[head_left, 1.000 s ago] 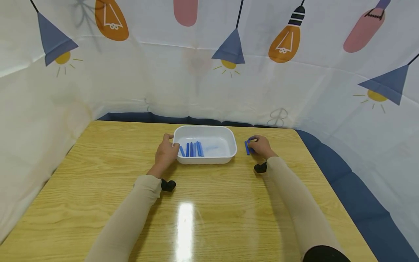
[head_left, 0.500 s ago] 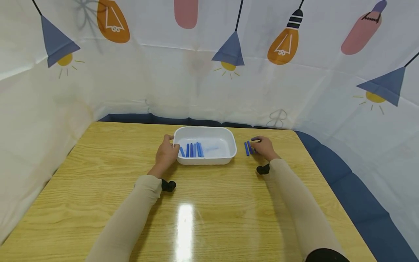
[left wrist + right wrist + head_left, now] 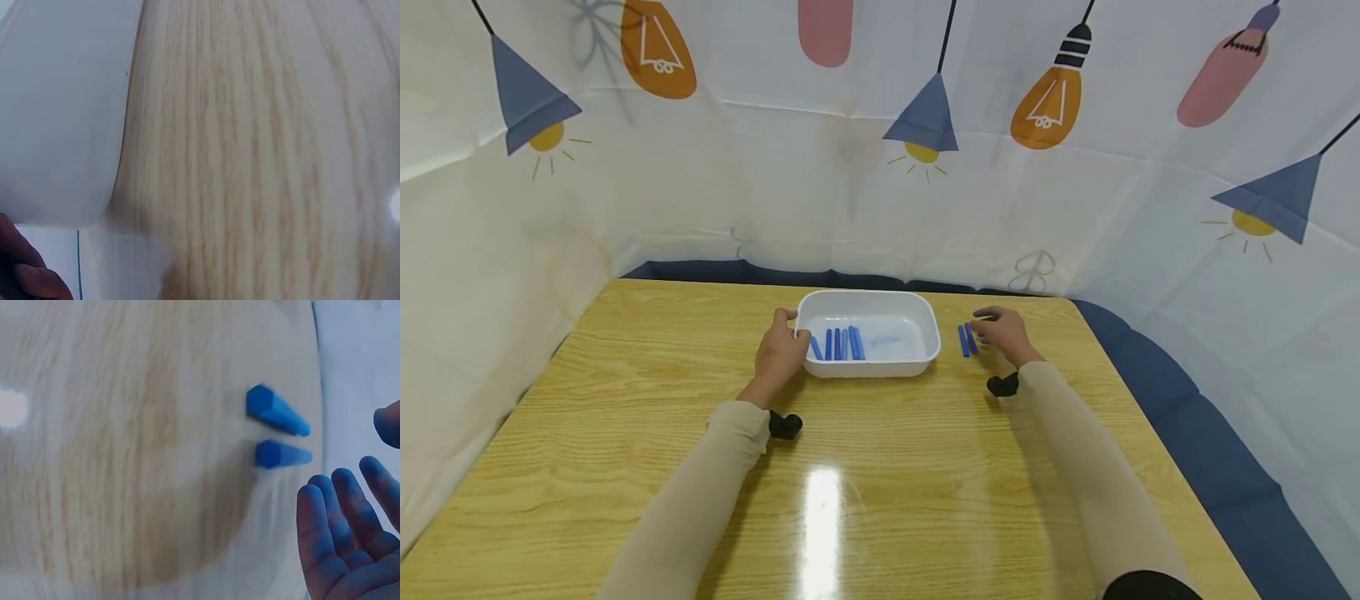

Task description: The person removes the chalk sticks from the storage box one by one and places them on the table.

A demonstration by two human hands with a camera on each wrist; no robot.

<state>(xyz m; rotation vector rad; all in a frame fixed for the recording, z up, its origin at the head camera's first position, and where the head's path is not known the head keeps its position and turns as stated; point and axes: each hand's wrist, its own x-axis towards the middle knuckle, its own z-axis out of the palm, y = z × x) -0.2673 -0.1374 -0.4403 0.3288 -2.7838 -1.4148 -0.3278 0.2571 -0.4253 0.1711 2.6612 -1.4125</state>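
Observation:
My left hand [image 3: 779, 353] grips the left end of a white plastic tray [image 3: 904, 367], its thumb over the rim. Several blue crayon-like sticks [image 3: 838, 343] lie side by side in the tray's left half, and a blue smudge marks its floor. To the tray's right, two more blue sticks [image 3: 967, 339] lie nearly parallel on the table. My right hand [image 3: 1006, 335] is right beside them, palm down. In the right wrist view these sticks [image 3: 278, 412] show many-sided ends, and the blue-stained fingers [image 3: 312, 519] hold nothing. The tray's outer wall [image 3: 62, 112] fills the left wrist view's upper left.
The wood-grain table [image 3: 895, 467] reaches back to a white curtain [image 3: 850, 192] printed with lamps and bulbs. A dark blue band [image 3: 1195, 417] of cloth runs along the table's right edge. Black wrist-worn devices [image 3: 786, 427] sit at both wrists.
My right hand has drawn slightly right, away from the two sticks, so both show more fully. My left hand and the tray stay in place.

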